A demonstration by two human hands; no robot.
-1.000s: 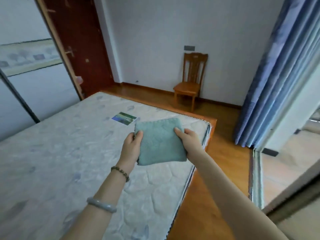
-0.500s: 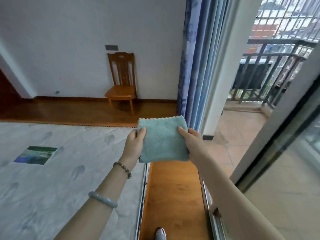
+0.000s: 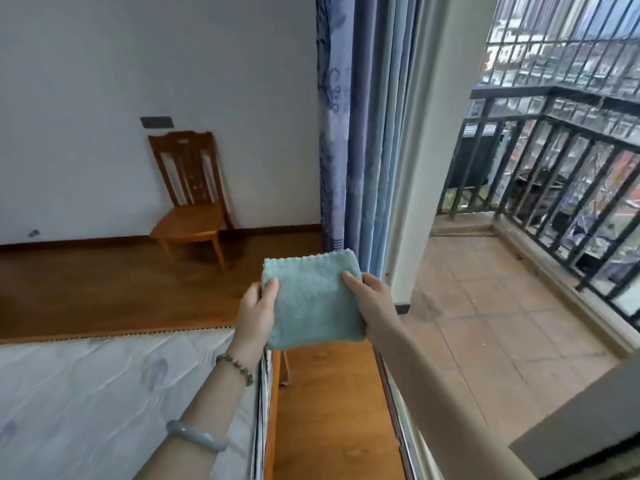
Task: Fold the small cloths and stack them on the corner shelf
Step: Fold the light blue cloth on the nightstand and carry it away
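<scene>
Folded teal plush cloth, a thick square pad with a scalloped top edge, held up in mid-air between both hands and touching nothing else. Sits in view above the strip of brown wooden floor that runs between the bed's corner and the sliding-door track.

Left hand: clamped on the cloth's left edge, thumb laid flat on the near face, fingers out of sight behind the fabric. Wears a dark beaded bracelet at the wrist and a pale blue-grey smooth bangle further down the forearm.

Right hand: gripping the right edge the same way, thumb on the near face, fingers hidden behind. Bare forearm stretching down to the lower right corner of the view.

Lower left: white quilted mattress with faint grey leaf prints, on an orange-brown wooden bed frame, just below and beside the left wrist.

Against the white far wall: orange wooden slat-back chair, upright, well apart from the cloth, under a small dark wall plate.

Behind the cloth: long blue patterned curtain, hanging in folds beside a white pillar.

Right side: balcony with beige floor tiles, fenced by a black metal railing, with blurred buildings beyond the bars.
</scene>
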